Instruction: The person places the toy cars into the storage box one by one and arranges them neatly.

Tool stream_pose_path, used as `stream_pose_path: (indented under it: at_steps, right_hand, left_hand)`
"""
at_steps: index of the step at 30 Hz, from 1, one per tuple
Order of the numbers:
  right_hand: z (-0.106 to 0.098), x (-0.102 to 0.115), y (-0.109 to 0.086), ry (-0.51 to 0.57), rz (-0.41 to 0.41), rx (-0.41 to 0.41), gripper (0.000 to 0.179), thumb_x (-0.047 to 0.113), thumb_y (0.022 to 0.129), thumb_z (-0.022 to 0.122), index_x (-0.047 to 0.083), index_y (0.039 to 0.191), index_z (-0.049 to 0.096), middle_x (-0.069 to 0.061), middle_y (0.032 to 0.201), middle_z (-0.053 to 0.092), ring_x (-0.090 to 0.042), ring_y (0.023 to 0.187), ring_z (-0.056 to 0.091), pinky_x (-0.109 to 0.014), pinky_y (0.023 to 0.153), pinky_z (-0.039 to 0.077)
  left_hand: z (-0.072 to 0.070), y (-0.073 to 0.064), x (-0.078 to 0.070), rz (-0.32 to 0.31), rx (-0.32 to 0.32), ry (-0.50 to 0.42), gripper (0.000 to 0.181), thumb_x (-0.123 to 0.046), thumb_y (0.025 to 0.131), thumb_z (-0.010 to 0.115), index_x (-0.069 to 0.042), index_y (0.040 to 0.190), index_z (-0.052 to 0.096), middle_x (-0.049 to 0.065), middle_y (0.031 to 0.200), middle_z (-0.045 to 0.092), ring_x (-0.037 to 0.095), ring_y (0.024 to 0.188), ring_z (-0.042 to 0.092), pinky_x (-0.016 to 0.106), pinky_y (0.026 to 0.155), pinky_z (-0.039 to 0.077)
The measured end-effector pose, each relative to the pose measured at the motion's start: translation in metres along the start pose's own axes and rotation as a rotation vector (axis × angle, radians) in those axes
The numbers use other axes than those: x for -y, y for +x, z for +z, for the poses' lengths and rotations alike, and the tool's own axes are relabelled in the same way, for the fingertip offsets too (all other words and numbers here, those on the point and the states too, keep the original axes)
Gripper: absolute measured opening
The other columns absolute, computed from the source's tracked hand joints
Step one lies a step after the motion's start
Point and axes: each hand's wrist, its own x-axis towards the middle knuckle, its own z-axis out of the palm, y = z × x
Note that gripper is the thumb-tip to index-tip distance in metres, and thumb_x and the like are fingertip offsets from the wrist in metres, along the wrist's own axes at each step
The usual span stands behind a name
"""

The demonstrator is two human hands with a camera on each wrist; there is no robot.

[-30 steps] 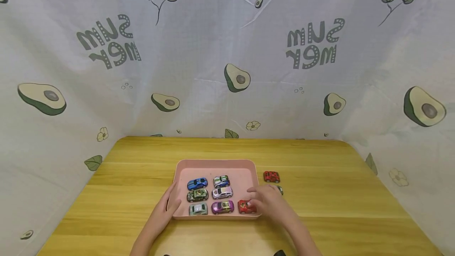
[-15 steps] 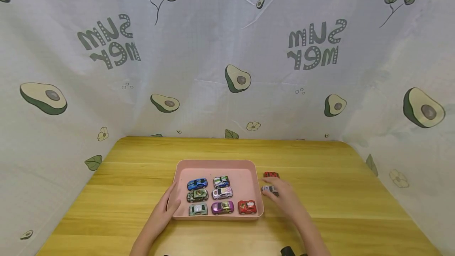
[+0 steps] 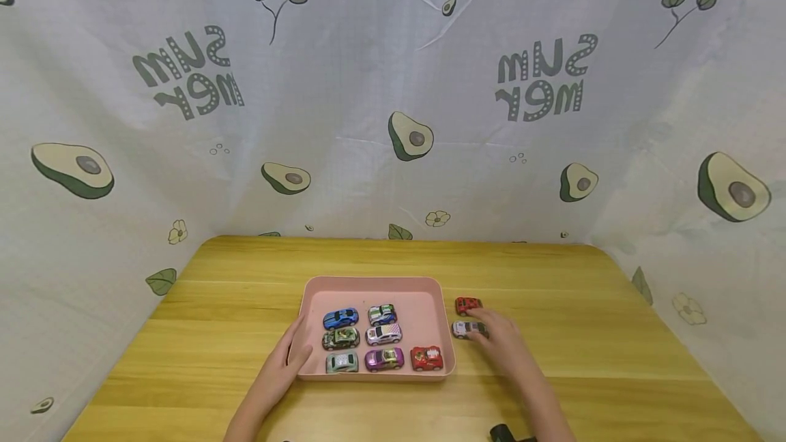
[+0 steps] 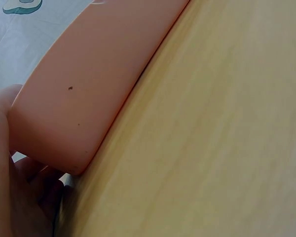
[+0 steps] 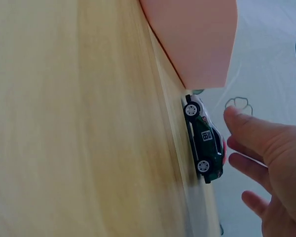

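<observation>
My left hand (image 3: 282, 362) holds the pink tray (image 3: 371, 283) at its left wall, thumb over the rim; the left wrist view shows fingers around the tray's corner (image 4: 69, 143). Inside the tray are several toy cars, among them a blue one (image 3: 340, 318), a purple one (image 3: 384, 359) and a red one (image 3: 426, 358). On the table right of the tray sits a white and dark green toy car (image 3: 464, 329). My right hand (image 3: 500, 340) hovers by it with fingers apart, not gripping; a gap shows in the right wrist view between fingers (image 5: 249, 131) and car (image 5: 205, 140).
A red toy car with dark spots (image 3: 468, 305) stands just behind the green and white one. The wooden table (image 3: 571, 333) extends to both sides. A printed cloth (image 3: 344, 87) hangs behind and beside it. A black object (image 3: 502, 433) shows at the bottom edge.
My right hand let go of the red car in the tray's front right corner and moved right, out of the tray, to the cars on the table. My left hand stayed put.
</observation>
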Motion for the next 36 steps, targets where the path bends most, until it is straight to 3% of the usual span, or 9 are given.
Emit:
stream_pose_path:
  at_steps: [21,36]
  right_hand:
    - [0.019,-0.019,-0.005,0.01,0.017,-0.028,0.041,0.013,0.079,0.066,0.003,0.118,0.058,-0.022,0.116,0.059,-0.04,0.109,0.054,-0.06,0.094,0.038]
    - [0.017,-0.019,-0.004,0.014,0.069,-0.001,0.039,0.015,0.079,0.066,0.004,0.116,0.059,-0.022,0.117,0.059,-0.039,0.109,0.054,-0.055,0.095,0.041]
  left_hand:
    - [0.001,0.001,0.002,0.016,-0.006,0.023,0.06,-0.034,0.093,0.05,-0.017,0.144,0.024,0.016,0.15,0.023,0.038,0.137,0.018,0.056,0.111,0.017]
    - [0.001,0.001,0.003,0.014,-0.006,0.026,0.061,-0.034,0.093,0.05,-0.016,0.145,0.024,0.016,0.15,0.023,0.038,0.137,0.018,0.056,0.111,0.017]
